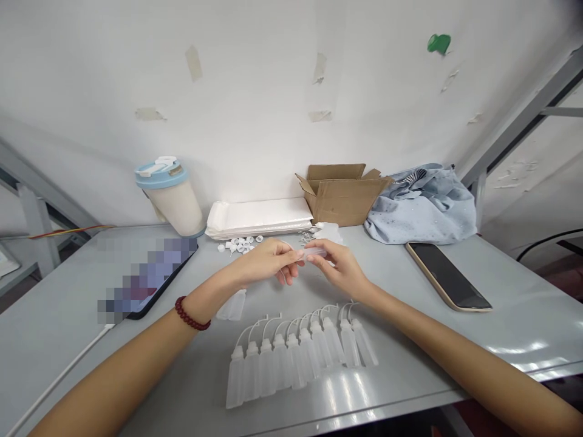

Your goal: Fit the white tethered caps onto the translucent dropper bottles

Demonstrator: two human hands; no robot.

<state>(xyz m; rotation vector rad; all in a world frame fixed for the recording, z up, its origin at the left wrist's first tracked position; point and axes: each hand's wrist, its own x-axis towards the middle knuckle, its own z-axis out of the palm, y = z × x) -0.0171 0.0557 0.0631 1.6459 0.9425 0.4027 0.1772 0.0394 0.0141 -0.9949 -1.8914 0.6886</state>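
My left hand point(273, 261) and my right hand point(334, 262) meet over the middle of the table. Between them is a small translucent plastic bottle point(317, 251), lying sideways. My right hand is closed around its body, and my left fingers pinch its neck end. In front of the hands lies a row of several similar bottles point(294, 358), each with a thin curved tube at its cap. Loose white caps point(241, 244) sit behind my left hand. Uncapped-looking bottles point(233, 305) lie partly behind my left wrist, and more translucent pieces point(328, 232) lie behind my right hand.
A stack of white padded envelopes point(262, 215) and an open cardboard box point(344, 200) stand against the wall. To the left are a tumbler point(170, 197) and a phone with a cable point(152, 285). At right lie a blue cloth point(423, 206) and a dark-screened phone point(449, 276).
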